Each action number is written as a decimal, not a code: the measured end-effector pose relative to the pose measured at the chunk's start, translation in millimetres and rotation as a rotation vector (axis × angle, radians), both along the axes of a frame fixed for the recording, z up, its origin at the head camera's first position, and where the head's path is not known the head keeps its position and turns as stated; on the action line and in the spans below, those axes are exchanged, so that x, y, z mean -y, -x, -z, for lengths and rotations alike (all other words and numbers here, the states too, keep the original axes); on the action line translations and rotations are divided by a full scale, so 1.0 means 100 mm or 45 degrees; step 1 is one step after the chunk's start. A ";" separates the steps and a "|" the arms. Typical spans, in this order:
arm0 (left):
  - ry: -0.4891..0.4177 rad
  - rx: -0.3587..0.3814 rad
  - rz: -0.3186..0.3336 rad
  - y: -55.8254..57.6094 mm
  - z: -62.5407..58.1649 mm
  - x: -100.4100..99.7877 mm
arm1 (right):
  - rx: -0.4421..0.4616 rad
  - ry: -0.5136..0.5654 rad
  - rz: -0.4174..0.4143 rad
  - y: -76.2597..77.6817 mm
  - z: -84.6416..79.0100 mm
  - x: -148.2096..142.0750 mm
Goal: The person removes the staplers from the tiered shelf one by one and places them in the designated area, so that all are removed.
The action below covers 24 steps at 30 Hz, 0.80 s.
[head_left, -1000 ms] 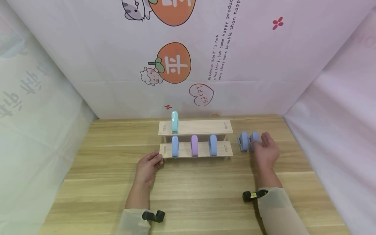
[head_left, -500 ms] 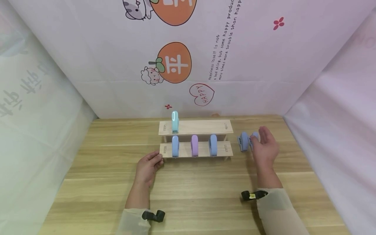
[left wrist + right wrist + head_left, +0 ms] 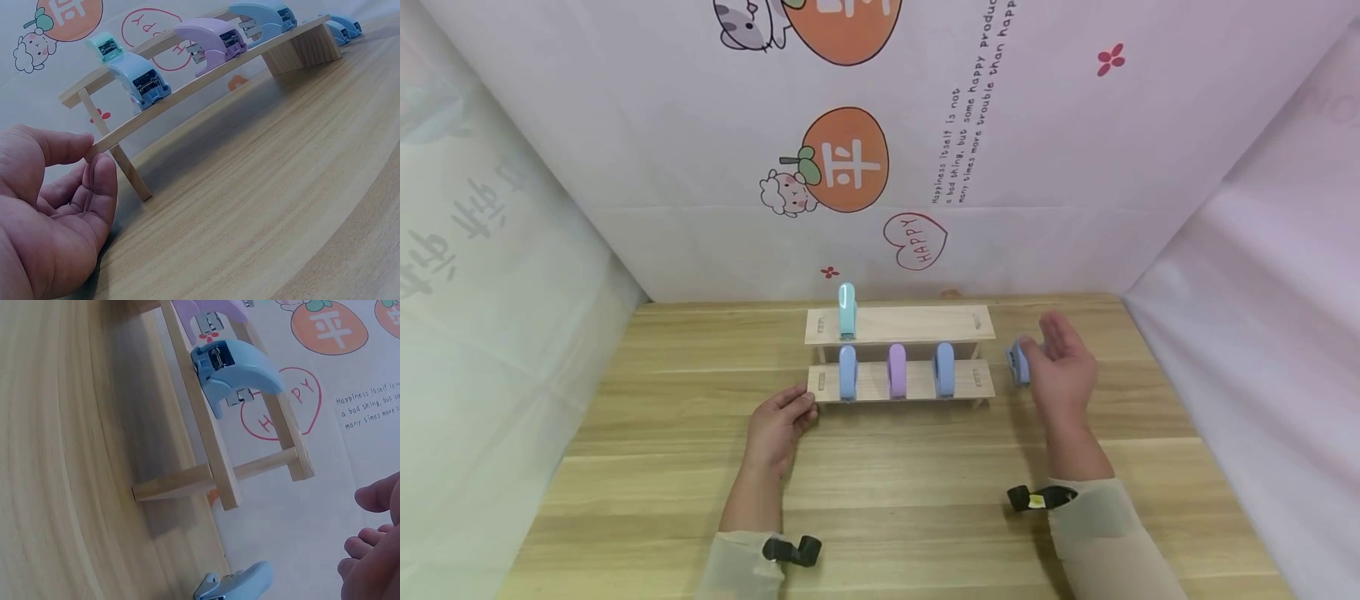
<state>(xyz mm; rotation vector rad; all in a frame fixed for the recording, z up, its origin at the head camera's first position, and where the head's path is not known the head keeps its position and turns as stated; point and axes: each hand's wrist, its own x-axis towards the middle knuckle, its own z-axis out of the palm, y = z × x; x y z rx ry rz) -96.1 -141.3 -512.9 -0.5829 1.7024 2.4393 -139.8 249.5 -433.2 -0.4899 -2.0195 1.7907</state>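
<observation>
Four curved pastel plastic clips [image 3: 897, 372] are seated on the tiered wooden stand [image 3: 921, 325] pinched by the left hand [image 3: 778, 425], two blue clips [image 3: 1018, 365] left at the stand's three o'clock beside the open-fingered right hand [image 3: 1064, 375].

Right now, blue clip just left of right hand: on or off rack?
Off: the blue clip sits on the table, visible gap to the rack.
</observation>
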 end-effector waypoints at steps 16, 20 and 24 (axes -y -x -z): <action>-0.026 -0.007 -0.011 0.00 0.00 0.00 | -0.096 -0.049 -0.118 -0.02 -0.06 0.22; -0.024 -0.006 -0.009 0.00 0.00 0.00 | -0.108 -0.039 -0.118 -0.02 -0.08 0.26; -0.031 -0.007 -0.005 0.00 0.00 0.00 | -0.108 -0.029 -0.115 -0.01 -0.09 0.30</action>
